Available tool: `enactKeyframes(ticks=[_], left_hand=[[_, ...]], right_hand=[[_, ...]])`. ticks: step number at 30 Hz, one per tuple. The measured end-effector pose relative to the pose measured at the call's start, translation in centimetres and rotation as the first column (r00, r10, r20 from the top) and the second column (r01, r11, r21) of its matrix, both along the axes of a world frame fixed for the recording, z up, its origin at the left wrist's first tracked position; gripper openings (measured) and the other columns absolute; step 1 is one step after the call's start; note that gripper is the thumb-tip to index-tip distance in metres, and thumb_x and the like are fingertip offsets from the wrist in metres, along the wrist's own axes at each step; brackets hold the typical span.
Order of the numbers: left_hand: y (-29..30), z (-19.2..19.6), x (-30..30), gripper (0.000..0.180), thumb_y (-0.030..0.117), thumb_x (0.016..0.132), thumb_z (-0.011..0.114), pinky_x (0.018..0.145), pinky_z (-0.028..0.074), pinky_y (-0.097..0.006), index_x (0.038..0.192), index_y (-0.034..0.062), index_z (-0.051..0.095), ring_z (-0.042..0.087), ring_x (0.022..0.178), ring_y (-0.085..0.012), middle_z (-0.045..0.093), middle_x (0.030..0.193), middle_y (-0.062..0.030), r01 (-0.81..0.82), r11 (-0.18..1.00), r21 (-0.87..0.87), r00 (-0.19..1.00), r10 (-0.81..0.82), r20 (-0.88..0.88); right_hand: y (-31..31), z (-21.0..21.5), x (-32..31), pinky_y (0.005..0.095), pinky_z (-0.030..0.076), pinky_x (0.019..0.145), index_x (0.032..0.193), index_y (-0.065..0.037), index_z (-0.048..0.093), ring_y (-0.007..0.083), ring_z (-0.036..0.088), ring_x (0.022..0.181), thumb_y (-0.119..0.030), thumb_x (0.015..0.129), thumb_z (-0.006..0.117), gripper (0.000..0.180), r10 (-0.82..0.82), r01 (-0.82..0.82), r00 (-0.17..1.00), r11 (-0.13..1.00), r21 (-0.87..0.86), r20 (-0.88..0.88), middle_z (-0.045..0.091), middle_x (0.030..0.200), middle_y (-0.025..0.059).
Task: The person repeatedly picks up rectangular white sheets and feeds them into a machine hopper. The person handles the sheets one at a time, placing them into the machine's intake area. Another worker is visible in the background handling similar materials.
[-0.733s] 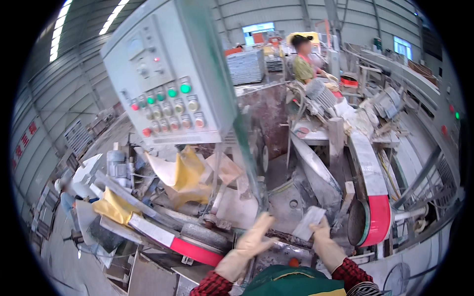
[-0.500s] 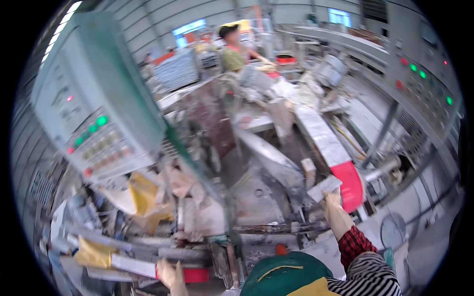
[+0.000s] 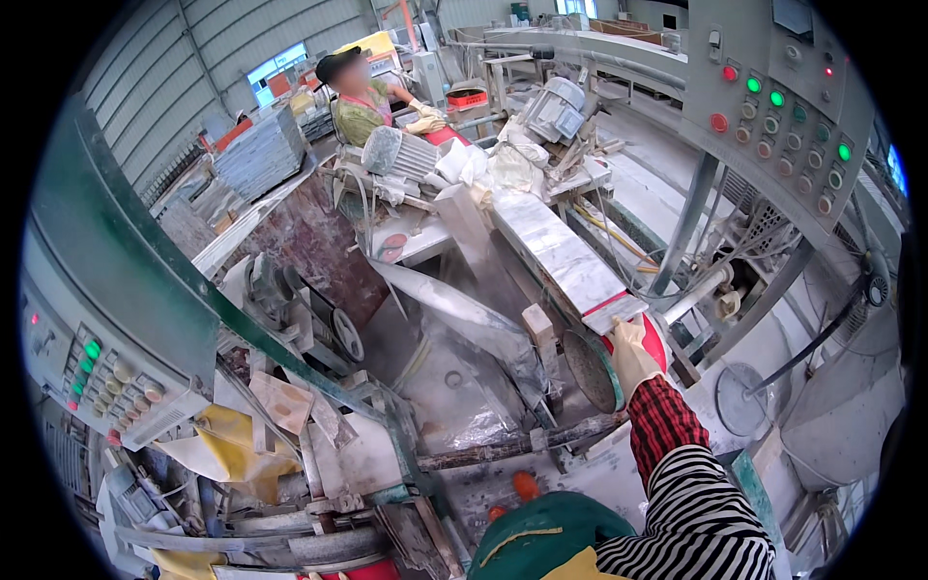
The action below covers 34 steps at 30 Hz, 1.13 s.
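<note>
Head view: gloved right hand (image 3: pixel 633 353) rests against marble slab (image 3: pixel 561 253) end.
Left hand unseen; glove could catch nearby grinding disc (image 3: pixel 588 370).

Left hand out of frame. Right hand (image 3: pixel 633 356): gloved fingertips hidden behind stone slab (image 3: pixel 570 259) end. Co-worker's face blurred.

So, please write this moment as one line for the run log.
right hand: gloved, on near end of pale stone strip | left hand: not in view | coworker at far end
</note>
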<state>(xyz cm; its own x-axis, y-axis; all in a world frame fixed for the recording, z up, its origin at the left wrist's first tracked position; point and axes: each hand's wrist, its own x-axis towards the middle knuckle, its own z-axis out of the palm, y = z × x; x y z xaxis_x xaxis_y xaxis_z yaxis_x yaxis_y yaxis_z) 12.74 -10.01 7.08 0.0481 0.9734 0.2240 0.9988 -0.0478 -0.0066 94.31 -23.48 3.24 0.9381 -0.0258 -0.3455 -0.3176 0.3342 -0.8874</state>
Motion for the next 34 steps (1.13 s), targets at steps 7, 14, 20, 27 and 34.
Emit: enactKeyframes(ticks=[7,14,20,27,34], left_hand=[[0.4,-2.0,-1.7,0.082,0.057,0.091,0.059,0.117,0.022,-0.056,0.149,0.0062,0.030,0.029,0.140,-0.0458,0.031,0.151,-0.0302,-0.076,0.993,-0.092,0.996,0.071,-0.060],[-0.3,-3.5,-1.5,0.090,0.062,0.091,0.055,0.119,0.018,-0.055,0.154,0.0058,0.023,0.021,0.145,-0.0456,0.024,0.156,-0.0297,-0.206,0.958,-0.202,0.977,0.190,-0.094],[-0.7,-1.8,0.1,0.090,0.063,0.092,0.050,0.119,0.017,-0.056,0.154,0.0040,0.025,0.023,0.145,-0.0457,0.025,0.156,-0.0297,-0.244,0.951,-0.192,0.968,0.224,-0.117],[-2.2,3.0,3.3,0.082,0.057,0.092,0.055,0.116,0.028,-0.052,0.152,0.0061,0.031,0.035,0.140,-0.0428,0.036,0.152,-0.0260,-0.234,0.965,-0.121,0.970,0.241,0.044],[0.5,6.8,4.3,0.082,0.027,0.073,0.082,0.102,0.042,-0.050,0.139,-0.0013,0.042,0.049,0.123,-0.0435,0.051,0.135,-0.0264,-0.362,0.899,0.246,0.915,0.293,0.276]], right_hand=[[1.1,-1.8,2.0,0.0493,0.059,0.078,0.147,-0.018,0.036,0.0339,0.061,0.113,0.006,0.088,0.057,0.067,0.084,-0.075,0.994,0.990,0.122,-0.069,0.053,0.137,0.0162],[-4.3,-0.8,-0.1,0.0455,0.050,0.097,0.153,-0.015,0.029,0.0327,0.056,0.121,-0.008,0.097,0.051,0.060,0.200,-0.205,0.977,0.977,0.058,0.075,0.054,0.135,0.0187],[-5.0,-7.3,2.6,0.0499,0.028,0.117,0.146,-0.006,0.036,0.0361,0.041,0.134,-0.020,0.104,0.033,0.045,0.456,-0.590,0.750,0.789,0.173,0.479,0.046,0.143,0.0179],[-4.5,-7.6,-4.8,0.0263,0.048,0.052,0.148,-0.010,0.038,0.0175,0.059,0.062,0.000,0.091,0.059,0.061,0.138,-0.193,0.977,0.900,0.391,0.166,0.065,0.091,0.0144],[-9.0,-12.5,-15.1,0.0280,0.047,0.050,0.133,-0.003,0.056,0.0156,0.058,0.058,-0.002,0.086,0.063,0.048,0.379,-0.377,0.925,0.908,-0.181,-0.022,0.066,0.083,0.0090]])
